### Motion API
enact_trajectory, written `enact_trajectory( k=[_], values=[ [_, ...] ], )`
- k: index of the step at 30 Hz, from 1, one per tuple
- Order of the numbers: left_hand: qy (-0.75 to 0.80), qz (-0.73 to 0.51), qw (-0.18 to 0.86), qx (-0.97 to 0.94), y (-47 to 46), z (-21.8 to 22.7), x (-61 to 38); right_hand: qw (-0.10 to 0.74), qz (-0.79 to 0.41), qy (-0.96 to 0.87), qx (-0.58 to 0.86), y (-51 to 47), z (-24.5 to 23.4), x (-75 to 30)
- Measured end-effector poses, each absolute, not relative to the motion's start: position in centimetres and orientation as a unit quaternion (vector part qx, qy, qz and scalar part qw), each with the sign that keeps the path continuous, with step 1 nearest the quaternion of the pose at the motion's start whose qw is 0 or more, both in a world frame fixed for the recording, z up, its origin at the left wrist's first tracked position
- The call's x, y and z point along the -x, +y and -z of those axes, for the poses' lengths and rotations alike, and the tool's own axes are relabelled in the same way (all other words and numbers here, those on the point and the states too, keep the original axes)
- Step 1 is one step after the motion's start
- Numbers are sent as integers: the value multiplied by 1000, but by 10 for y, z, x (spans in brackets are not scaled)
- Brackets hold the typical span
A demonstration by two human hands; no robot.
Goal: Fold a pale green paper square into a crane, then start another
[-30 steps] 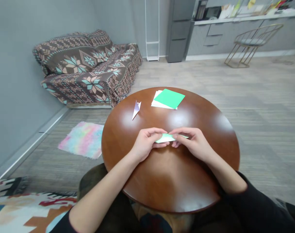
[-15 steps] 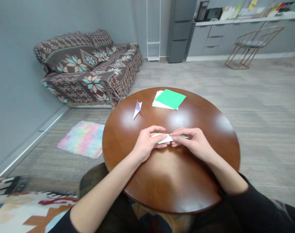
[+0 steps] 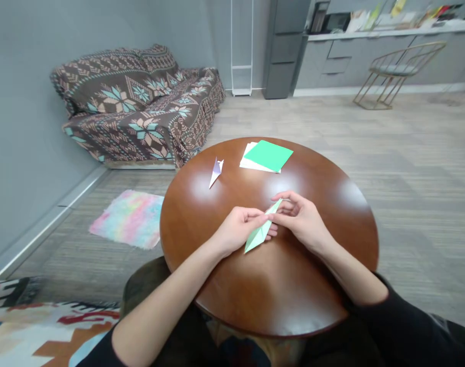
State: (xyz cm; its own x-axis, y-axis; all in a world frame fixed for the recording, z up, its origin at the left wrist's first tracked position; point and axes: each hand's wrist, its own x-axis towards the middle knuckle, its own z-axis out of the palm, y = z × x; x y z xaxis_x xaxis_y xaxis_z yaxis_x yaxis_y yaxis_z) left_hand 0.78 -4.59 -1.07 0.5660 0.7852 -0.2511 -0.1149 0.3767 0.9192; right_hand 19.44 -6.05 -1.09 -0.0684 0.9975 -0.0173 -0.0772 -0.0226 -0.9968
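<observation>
Between my two hands is a narrow, pointed piece of folded paper [image 3: 257, 236], pale green, held slantwise above the table. One tip points down toward me and the other up to the right. My left hand [image 3: 240, 228] pinches it near the middle, thumb on top and fingers partly beneath. My right hand [image 3: 302, 220] grips its upper half, thumb on the near face and fingers behind. The fingers hide part of the paper's middle. Farther off on the table lie a folded purple-and-white paper figure [image 3: 216, 172] and a bright green paper sheet [image 3: 269, 155] on several white sheets [image 3: 250, 162].
The round brown table [image 3: 194, 224] has a glossy top and stands close in front of my knees. Beyond it are a sofa [image 3: 148, 107] under a patterned cover, a pastel fluffy mat [image 3: 129, 219], a gold-framed chair [image 3: 393, 71] and a grey fridge [image 3: 280, 48].
The folded paper has turned from lying nearly level to a slant, its near tip now pointing down toward me. My right hand has risen slightly, and both hands still hold the paper.
</observation>
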Motion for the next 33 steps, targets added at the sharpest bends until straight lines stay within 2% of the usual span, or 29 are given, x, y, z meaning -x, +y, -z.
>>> enact_trajectory(
  k=[7, 19, 26, 33],
  values=[
    [344, -317, 788, -400, -48, 11, -12, 495, -528, -501, 475, -60, 13, -194],
    [344, -290, 800, -396, -45, 9, -11, 513, -495, -508, 483, -63, 7, -193],
    [358, -299, 777, -423, -48, 9, -14, 515, -478, -498, 508, -64, 10, -191],
    [361, -346, 736, -457, -50, 11, -18, 502, -529, -502, 465, -64, 12, -187]
  ],
)
